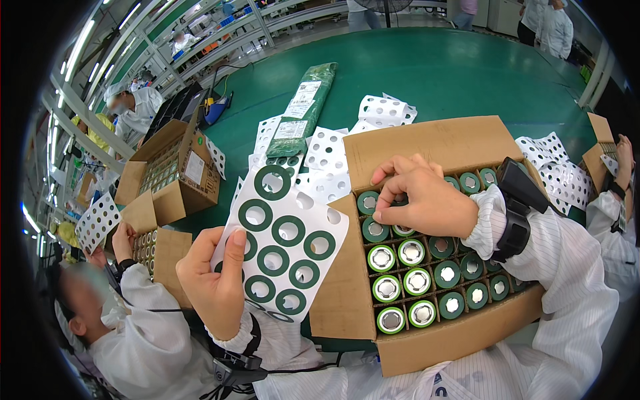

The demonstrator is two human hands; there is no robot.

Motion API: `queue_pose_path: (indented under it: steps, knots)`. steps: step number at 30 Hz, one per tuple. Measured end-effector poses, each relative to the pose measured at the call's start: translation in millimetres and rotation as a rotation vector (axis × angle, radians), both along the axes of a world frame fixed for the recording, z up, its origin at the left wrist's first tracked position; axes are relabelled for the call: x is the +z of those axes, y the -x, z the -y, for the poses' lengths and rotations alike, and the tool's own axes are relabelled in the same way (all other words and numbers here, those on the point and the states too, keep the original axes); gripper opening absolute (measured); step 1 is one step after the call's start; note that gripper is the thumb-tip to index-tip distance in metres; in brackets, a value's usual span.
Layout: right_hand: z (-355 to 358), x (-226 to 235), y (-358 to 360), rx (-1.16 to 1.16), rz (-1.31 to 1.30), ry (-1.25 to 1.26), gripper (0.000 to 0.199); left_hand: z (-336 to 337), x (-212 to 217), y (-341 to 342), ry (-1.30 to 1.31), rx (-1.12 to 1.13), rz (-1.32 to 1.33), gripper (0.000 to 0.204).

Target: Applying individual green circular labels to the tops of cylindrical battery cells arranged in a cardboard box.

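Note:
My left hand (212,280) holds a white backing sheet (285,240) of dark green ring stickers, thumb pressed on its left edge. Several rings remain on it; some spots are bare holes. My right hand (423,197) rests fingertips-down on the tops of green cylindrical cells (400,280) standing upright in an open cardboard box (347,293). Its fingers are pinched at a cell near the box's back left corner. Some cells carry green rings on top, others show bare metal ends. A black device is strapped on my right wrist (517,207).
Empty punched white sheets (383,110) and a green packet (303,110) lie on the green table (453,73). A person at my left holds a sheet by other open boxes (177,170). Another person's hand (623,163) works at the right edge.

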State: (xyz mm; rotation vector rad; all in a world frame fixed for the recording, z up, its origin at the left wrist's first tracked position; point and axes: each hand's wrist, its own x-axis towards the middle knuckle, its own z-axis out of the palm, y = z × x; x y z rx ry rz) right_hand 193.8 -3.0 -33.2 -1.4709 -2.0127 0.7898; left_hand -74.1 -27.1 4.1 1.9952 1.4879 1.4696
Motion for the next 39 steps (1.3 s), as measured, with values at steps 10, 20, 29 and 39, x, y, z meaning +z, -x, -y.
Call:
queue_pose_path:
  steps: [10, 20, 29, 39]
  knots:
    - [2.4, -3.8, 0.8, -0.003, 0.017, -0.067, 0.011, -0.8, -0.8, 1.1, 0.001, 0.006, -0.009, 0.018]
    - [11.4, 1.0, 5.7, 0.404, 0.619, -0.806, 0.017, 2.4, 1.9, 3.1, -0.03, 0.013, -0.003, 0.018]
    - [2.8, 3.1, 0.4, 0.65, 0.427, -0.761, 0.031, 4.8, 0.9, 7.7, -0.013, -0.001, 0.033, 0.018]
    - [-20.9, -6.6, -19.8, 0.317, 0.28, -0.694, 0.026, 5.3, 1.8, 9.4, -0.026, -0.006, 0.046, 0.018]
